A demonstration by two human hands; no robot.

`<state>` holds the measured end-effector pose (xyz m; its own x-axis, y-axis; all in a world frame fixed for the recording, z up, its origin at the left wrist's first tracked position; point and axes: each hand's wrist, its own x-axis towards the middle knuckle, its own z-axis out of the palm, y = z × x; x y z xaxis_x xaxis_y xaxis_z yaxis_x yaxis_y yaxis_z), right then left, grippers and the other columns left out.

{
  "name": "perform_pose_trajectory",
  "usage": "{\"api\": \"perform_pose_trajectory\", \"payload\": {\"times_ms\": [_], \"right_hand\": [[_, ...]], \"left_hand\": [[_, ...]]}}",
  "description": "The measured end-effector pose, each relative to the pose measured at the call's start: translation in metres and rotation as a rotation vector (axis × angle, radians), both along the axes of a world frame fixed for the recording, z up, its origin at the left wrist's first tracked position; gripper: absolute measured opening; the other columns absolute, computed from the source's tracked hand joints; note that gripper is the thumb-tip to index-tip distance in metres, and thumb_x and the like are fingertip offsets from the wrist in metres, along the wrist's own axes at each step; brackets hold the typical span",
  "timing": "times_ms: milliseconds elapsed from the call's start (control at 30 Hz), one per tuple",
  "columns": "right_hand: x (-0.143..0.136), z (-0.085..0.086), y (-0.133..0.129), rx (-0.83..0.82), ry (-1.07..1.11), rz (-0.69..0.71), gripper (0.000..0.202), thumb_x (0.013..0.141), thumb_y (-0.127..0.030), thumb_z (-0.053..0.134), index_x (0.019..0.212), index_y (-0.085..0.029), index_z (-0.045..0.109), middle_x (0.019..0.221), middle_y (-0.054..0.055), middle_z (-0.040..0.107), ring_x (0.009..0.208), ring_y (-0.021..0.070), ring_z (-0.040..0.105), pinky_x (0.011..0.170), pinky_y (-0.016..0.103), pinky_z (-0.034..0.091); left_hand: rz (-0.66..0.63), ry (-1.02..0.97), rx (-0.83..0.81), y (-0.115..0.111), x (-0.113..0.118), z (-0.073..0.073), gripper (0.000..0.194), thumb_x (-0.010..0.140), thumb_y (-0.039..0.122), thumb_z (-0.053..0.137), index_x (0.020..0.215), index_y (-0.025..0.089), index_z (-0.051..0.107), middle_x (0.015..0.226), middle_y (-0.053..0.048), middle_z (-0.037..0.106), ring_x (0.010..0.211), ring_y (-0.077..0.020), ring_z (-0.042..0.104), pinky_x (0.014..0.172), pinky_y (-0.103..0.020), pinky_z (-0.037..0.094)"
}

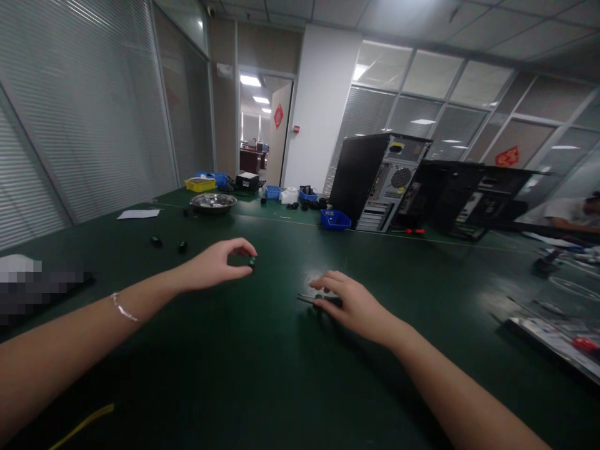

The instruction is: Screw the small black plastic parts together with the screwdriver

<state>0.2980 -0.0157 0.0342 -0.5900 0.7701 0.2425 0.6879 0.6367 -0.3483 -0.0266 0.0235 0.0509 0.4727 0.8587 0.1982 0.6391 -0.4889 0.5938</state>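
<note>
My left hand [213,265] is raised over the dark green table, its thumb and fingertips pinched on a small dark block [252,262] with a greenish tint; its exact kind is too small to make out. To the right, my right hand [349,303] is low over the tabletop, thumb and fingers closed around a pair of tweezers [307,298]. The two thin metal tips point left, and the hand hides part of the handle. Two more small dark blocks, a left one [156,240] and a right one [182,246], lie beyond my left forearm.
A metal bowl [213,203], yellow basket [200,184] and blue bin [335,219] stand farther back. Computer towers [363,178] rise at the back right, near a red-handled tool [415,231]. A person [569,215] sits at far right. A yellow strip [84,425] lies front left.
</note>
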Motion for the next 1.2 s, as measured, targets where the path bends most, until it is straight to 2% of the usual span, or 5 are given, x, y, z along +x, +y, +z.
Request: {"api": "perform_pose_trajectory", "payload": {"times_ms": [167,400,500,667,1200], "right_hand": [[0.003,-0.005,0.003,-0.036,-0.054,-0.040,0.037,0.084,-0.035,0.064,0.118,-0.021,0.058,0.107,0.008,0.059,0.093,0.0217,0.055,0.081,0.034,0.046],[-0.004,-0.021,0.007,-0.037,-0.120,-0.020,0.020,0.087,-0.020,0.057,0.105,-0.021,0.064,0.102,0.006,0.059,0.095,0.0211,0.054,0.082,0.033,0.044],[-0.004,-0.018,0.005,-0.074,-0.054,-0.009,0.018,0.087,-0.019,0.057,0.103,-0.021,0.064,0.102,0.005,0.057,0.090,0.0184,0.055,0.080,0.030,0.045],[-0.007,-0.003,-0.005,-0.162,0.050,0.097,0.021,0.089,-0.023,0.056,0.109,-0.023,0.065,0.103,0.004,0.056,0.088,0.0154,0.057,0.078,0.027,0.046],[-0.021,-0.007,-0.014,-0.112,-0.015,0.189,0.021,0.090,-0.019,0.052,0.106,-0.019,0.066,0.099,0.005,0.058,0.084,0.0154,0.058,0.076,0.027,0.046]], "left_hand": [[-0.344,0.010,-0.097,-0.051,0.051,-0.007,0.033,0.079,0.033,0.065,0.111,0.025,0.058,0.111,-0.002,0.059,0.103,-0.0215,0.055,0.091,-0.032,0.044],[-0.480,0.031,-0.108,-0.043,0.050,-0.030,0.039,0.081,0.013,0.057,0.119,0.025,0.055,0.119,-0.004,0.056,0.111,-0.0200,0.051,0.099,-0.032,0.040],[-0.421,0.017,-0.075,-0.048,0.052,-0.028,0.043,0.082,0.008,0.051,0.122,0.025,0.052,0.120,-0.003,0.054,0.112,-0.0192,0.050,0.099,-0.031,0.039],[-0.256,0.085,-0.003,-0.055,0.061,-0.030,0.031,0.084,0.035,0.063,0.111,0.022,0.057,0.106,-0.004,0.058,0.098,-0.0213,0.053,0.085,-0.032,0.044],[-0.195,-0.071,0.039,-0.036,0.062,-0.057,0.013,0.082,0.023,0.067,0.092,0.017,0.062,0.090,-0.001,0.060,0.081,-0.0147,0.056,0.071,-0.024,0.044]]}}
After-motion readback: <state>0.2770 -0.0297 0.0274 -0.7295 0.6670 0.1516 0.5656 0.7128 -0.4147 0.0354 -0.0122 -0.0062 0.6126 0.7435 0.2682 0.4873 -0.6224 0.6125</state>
